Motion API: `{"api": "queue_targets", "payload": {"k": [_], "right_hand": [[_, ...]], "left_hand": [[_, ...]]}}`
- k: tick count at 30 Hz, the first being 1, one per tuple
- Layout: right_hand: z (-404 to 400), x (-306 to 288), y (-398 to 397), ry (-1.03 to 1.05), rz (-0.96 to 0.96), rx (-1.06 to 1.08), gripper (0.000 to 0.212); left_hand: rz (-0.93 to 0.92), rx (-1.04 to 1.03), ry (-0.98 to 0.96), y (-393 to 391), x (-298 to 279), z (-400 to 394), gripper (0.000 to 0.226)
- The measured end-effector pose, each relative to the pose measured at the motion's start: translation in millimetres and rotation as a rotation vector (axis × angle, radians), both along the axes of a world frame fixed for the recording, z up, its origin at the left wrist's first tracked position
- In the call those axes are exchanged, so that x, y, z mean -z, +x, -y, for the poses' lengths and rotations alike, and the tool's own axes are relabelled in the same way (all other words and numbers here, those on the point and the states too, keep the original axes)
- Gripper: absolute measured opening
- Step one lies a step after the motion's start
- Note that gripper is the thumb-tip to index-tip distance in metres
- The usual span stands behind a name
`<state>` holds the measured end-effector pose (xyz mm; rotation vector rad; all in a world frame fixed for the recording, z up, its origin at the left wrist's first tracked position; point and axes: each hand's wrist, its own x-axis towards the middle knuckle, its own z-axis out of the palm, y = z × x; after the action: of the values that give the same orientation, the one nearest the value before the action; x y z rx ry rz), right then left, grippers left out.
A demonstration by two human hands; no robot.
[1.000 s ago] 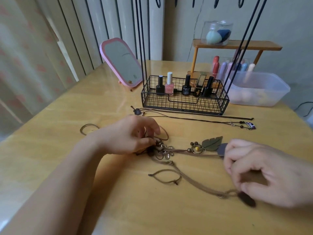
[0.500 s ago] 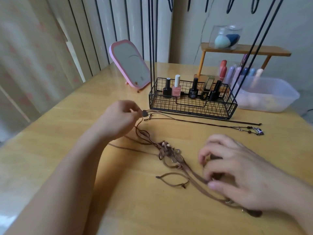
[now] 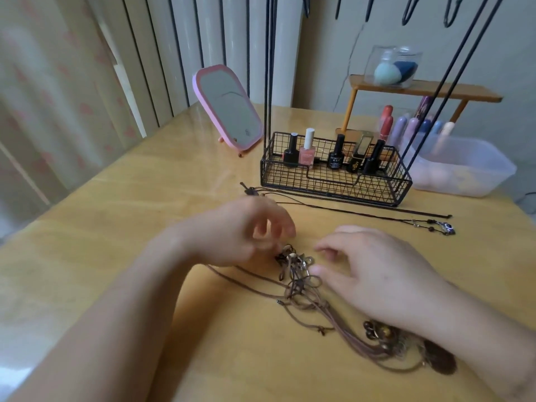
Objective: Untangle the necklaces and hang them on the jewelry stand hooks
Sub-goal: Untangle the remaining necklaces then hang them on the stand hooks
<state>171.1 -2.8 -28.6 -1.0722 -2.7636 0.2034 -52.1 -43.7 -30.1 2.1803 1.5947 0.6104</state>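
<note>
1. Two hands are over a wooden table [image 3: 116,227], one on each side of a knot of strings.
2. Nearest of all, a brown leaf charm [image 3: 439,361] and some round beads [image 3: 377,332] lie on the table just under the right wrist.
3. Brown cords run from there up to the tangled necklaces [image 3: 295,274], which lie flat between the two hands.
4. The right hand [image 3: 374,274] has loose, bent fingers, and its thumb tip touches the tangle. It is blurry, so I cannot tell if it pinches anything.
5. The left hand [image 3: 240,233] has curled fingers right at the top of the tangle. It is blurry too, so I cannot tell if it holds a cord.
6. A thin dark necklace [image 3: 362,211] lies stretched out a bit farther back.
7. Behind it is the black wire basket [image 3: 333,181] of the jewelry stand, with small bottles [image 3: 307,152] in it.
8. A pink mirror [image 3: 226,108] stands to its left.
9. The stand's hooks [image 3: 409,13] are at the very top.
</note>
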Motion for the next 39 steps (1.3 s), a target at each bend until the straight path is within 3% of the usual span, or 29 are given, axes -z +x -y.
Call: {"api": "queue_targets", "payload": {"k": [3, 7, 13, 16, 18, 22, 25, 30, 32, 35, 39], "right_hand": [[9.3, 8.0, -15.7, 0.007, 0.021, 0.041, 0.031], [3.4, 6.9, 2.6, -0.139, -0.120, 0.104, 0.021], [-24.3, 1.0, 41.9, -0.409, -0.473, -0.022, 0.017], [-30.2, 2.4, 58.5, -0.526, -0.694, -0.099, 0.043], [-34.6, 1.2, 67.8, -0.546, -0.825, -0.117, 0.048], [-41.9, -1.0, 75.5, -0.670, -1.068, -0.141, 0.038], [-42.4, 0.9, 74.8, -0.818, -1.225, -0.156, 0.016], [-38.1, 0.4, 70.5, -0.953, -1.371, -0.040, 0.020], [-42.7, 7.4, 70.2, -1.105, -1.408, -0.092, 0.023], [-41.9, 14.0, 64.3, -1.680, -1.473, -0.359, 0.031], [-41.4, 13.5, 64.9, -1.704, -1.523, -0.411, 0.024]], "left_hand": [[-0.032, 0.015, -0.113, 3.3, 4.7, 0.5, 0.025], [-0.087, -0.029, -0.105, 4.7, 4.6, -1.0, 0.036], [-0.065, -0.042, -0.126, 3.4, 4.2, 1.3, 0.034], [-0.065, -0.021, -0.144, 4.3, 6.5, 0.0, 0.035], [-0.075, -0.019, -0.158, 4.1, 8.3, -1.1, 0.032], [-0.082, -0.027, -0.161, 3.5, 8.4, -0.6, 0.025], [-0.089, -0.028, -0.151, 3.0, 8.3, -0.8, 0.030], [0.002, -0.011, -0.209, -5.4, -0.7, 4.6, 0.018], [0.059, -0.015, -0.207, -6.5, -5.0, 6.3, 0.014], [0.088, -0.025, -0.072, 8.2, -2.9, 3.3, 0.013], [0.053, 0.070, -0.080, 33.3, 9.6, 0.1, 0.021]]}}
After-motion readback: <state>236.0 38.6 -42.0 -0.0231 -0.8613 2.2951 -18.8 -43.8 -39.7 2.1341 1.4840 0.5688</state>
